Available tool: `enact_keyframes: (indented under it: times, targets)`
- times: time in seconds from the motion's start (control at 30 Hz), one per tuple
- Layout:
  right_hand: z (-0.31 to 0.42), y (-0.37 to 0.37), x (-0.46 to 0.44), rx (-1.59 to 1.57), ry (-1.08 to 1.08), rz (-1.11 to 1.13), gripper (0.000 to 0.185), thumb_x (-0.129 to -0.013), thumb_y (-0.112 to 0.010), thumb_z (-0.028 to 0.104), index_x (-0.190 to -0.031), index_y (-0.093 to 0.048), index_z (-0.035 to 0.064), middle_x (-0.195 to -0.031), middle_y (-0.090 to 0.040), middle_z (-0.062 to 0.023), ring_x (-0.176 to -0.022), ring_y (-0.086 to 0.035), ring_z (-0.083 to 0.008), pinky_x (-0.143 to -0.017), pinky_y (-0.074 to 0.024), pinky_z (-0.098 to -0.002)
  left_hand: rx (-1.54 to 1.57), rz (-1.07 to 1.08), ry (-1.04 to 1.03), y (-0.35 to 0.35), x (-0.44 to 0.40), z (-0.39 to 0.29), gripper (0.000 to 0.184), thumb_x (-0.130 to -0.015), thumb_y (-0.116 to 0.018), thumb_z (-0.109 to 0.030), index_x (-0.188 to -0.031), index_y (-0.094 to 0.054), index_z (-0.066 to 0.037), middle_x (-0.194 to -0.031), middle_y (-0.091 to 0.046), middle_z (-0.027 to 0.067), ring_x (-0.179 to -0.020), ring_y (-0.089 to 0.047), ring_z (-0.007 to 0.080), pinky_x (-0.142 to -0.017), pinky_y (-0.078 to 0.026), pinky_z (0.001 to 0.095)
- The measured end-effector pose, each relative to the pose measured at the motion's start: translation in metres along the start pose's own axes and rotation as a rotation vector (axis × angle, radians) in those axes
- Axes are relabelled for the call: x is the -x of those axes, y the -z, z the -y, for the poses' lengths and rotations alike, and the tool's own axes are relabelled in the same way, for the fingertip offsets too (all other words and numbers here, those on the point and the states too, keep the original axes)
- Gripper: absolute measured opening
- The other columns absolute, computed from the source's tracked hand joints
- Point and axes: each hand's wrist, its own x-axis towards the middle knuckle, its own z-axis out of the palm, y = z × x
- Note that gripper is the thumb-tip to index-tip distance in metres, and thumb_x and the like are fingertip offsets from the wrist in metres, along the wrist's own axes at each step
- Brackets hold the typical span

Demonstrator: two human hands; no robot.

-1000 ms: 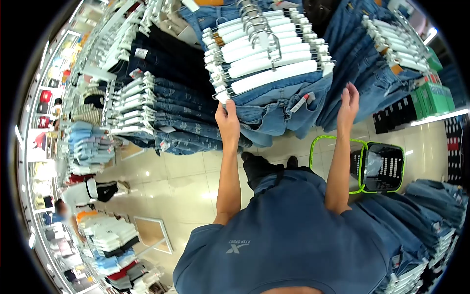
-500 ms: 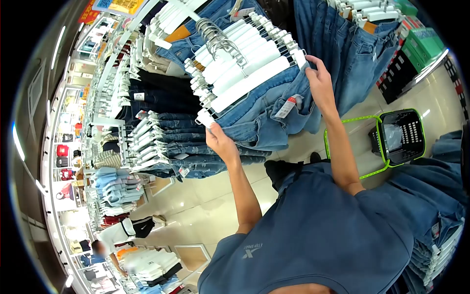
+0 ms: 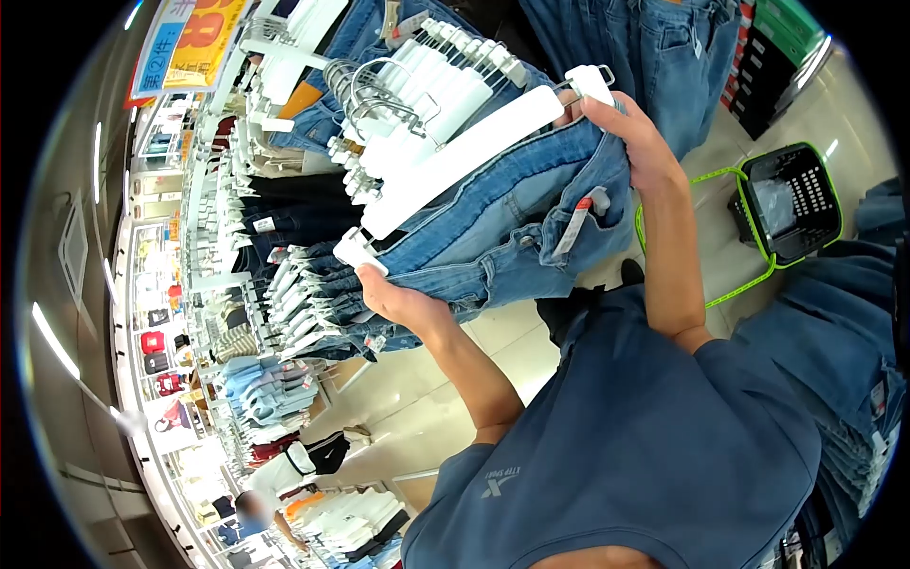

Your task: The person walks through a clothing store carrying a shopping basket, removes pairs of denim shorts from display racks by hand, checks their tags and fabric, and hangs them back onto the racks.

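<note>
A pair of blue jeans hangs by its waistband from a white clip hanger, in front of a rail of similar hangers. My left hand grips the waistband corner at the left clip, its thumb on top and its other fingers mostly hidden below. At the opposite end, my right hand is closed around the right clip and the waistband edge. A red-and-white tag dangles from the jeans near my right hand. Whether the hanger's hook still rests on the rail, I cannot tell.
More hangers crowd the rail behind. Dark trousers hang to the left, other jeans at upper right. A black basket with a green rim stands on the floor at right. A person in white is at lower left.
The held jeans and hanger have come nearer to me and stand apart from the row behind. Both hands have kept their hold; the left has shifted left and down in view.
</note>
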Motion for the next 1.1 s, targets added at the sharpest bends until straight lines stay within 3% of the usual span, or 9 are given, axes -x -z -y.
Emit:
enact_keyframes:
  times: [0.07, 0.1, 0.4, 0.57, 0.67, 0.8, 0.9, 1.0, 1.1]
  targets:
    - [0.0, 0.002, 0.0, -0.059, -0.056, 0.002, 0.037, -0.086, -0.061, 0.036, -0.096, -0.065, 0.0, -0.087, -0.066, -0.004, -0.075, -0.062, -0.0081, -0.067, -0.0489, -0.0203, 0.007, 0.008, 0.032, 0.001, 0.001, 0.004, 0.045, -0.097, -0.04, -0.031, -0.115, -0.053, 0.008, -0.11, -0.058, 0.0153, -0.093, -0.058, 0.02, -0.083, -0.049, 0.0331]
    - [0.001, -0.005, 0.001, -0.134, -0.124, -0.217, 0.041, -0.088, -0.056, 0.041, -0.093, -0.064, 0.0013, -0.088, -0.067, -0.0071, -0.075, -0.063, -0.01, -0.066, -0.0496, -0.0211, 0.007, 0.022, 0.05, 0.001, 0.001, 0.005, 0.045, -0.097, -0.04, -0.031, -0.115, -0.053, 0.008, -0.109, -0.058, 0.0153, -0.093, -0.059, 0.0197, -0.082, -0.049, 0.0328]
    - [0.001, -0.012, -0.009, 0.128, -0.071, 0.006, 0.045, -0.095, -0.042, 0.046, -0.073, -0.054, 0.0088, -0.066, -0.066, -0.0153, -0.056, -0.059, -0.0098, -0.055, -0.0466, -0.0189, -0.21, 0.052, 0.115, 0.025, 0.002, 0.038, 0.042, -0.099, -0.037, -0.029, -0.108, -0.055, 0.008, -0.103, -0.06, 0.0122, -0.088, -0.056, 0.0159, -0.081, -0.045, 0.0281]
    - [0.0, -0.03, -0.007, 0.257, 0.053, 0.085, 0.051, -0.096, -0.042, 0.044, -0.066, -0.061, 0.0068, -0.064, -0.065, -0.0113, -0.059, -0.058, -0.0101, -0.064, -0.0444, -0.0203, -0.622, -0.077, -0.238, 0.013, 0.037, 0.046, 0.04, -0.091, -0.044, -0.01, -0.125, -0.028, 0.005, -0.122, -0.035, 0.0173, -0.112, -0.041, 0.0255, -0.095, -0.035, 0.0385]
    - [-0.004, -0.027, -0.01, 0.31, 0.013, 0.114, 0.055, -0.096, -0.044, 0.043, -0.064, -0.065, 0.0043, -0.062, -0.063, -0.0067, -0.064, -0.056, -0.0098, -0.071, -0.0412, -0.0227, -0.689, 0.05, -0.535, 0.021, 0.069, 0.062, 0.036, -0.084, -0.052, -0.002, -0.116, -0.036, 0.003, -0.113, -0.04, 0.0155, -0.099, -0.045, 0.0232, -0.087, -0.038, 0.0383]
    - [-0.003, -0.027, -0.01, 0.408, 0.036, 0.114, 0.057, -0.095, -0.046, 0.043, -0.059, -0.068, 0.0039, -0.06, -0.061, -0.0029, -0.066, -0.052, -0.0097, -0.076, -0.0384, -0.025, -0.685, 0.706, -0.076, 0.005, 0.108, 0.057, 0.032, -0.081, -0.057, -0.004, -0.109, -0.042, 0.004, -0.102, -0.043, 0.0161, -0.09, -0.047, 0.0255, -0.084, -0.039, 0.0366]
    - [0.004, -0.032, -0.008, 0.395, 0.031, 0.117, 0.056, -0.094, -0.048, 0.043, -0.06, -0.068, 0.0038, -0.06, -0.06, -0.0024, -0.067, -0.049, -0.0089, -0.077, -0.0361, -0.0251, -0.657, 0.802, 0.028, -0.009, 0.127, 0.067, 0.048, -0.081, -0.061, -0.01, -0.12, -0.037, 0.007, -0.104, -0.048, 0.0171, -0.095, -0.05, 0.0255, -0.087, -0.04, 0.0343]
    - [0.002, -0.033, -0.009, 0.407, 0.017, 0.108, 0.054, -0.093, -0.05, 0.042, -0.06, -0.069, 0.0031, -0.06, -0.057, -0.0003, -0.066, -0.047, -0.0085, -0.077, -0.0342, -0.0257, -0.331, 0.79, 0.381, -0.007, 0.132, 0.072, 0.051, -0.082, -0.061, -0.011, -0.121, -0.035, 0.008, -0.114, -0.046, 0.0205, -0.101, -0.049, 0.0239, -0.089, -0.04, 0.0335]
    - [0.002, -0.035, -0.009, 0.415, 0.0, 0.109, 0.053, -0.092, -0.051, 0.042, -0.061, -0.07, 0.0029, -0.06, -0.055, 0.0012, -0.066, -0.046, -0.0083, -0.077, -0.0328, -0.0264, -0.362, 0.842, 0.427, -0.005, 0.128, 0.07, 0.032, -0.084, -0.059, -0.01, -0.11, -0.047, 0.004, -0.1, -0.055, 0.0116, -0.088, -0.053, 0.017, -0.079, -0.043, 0.0292]
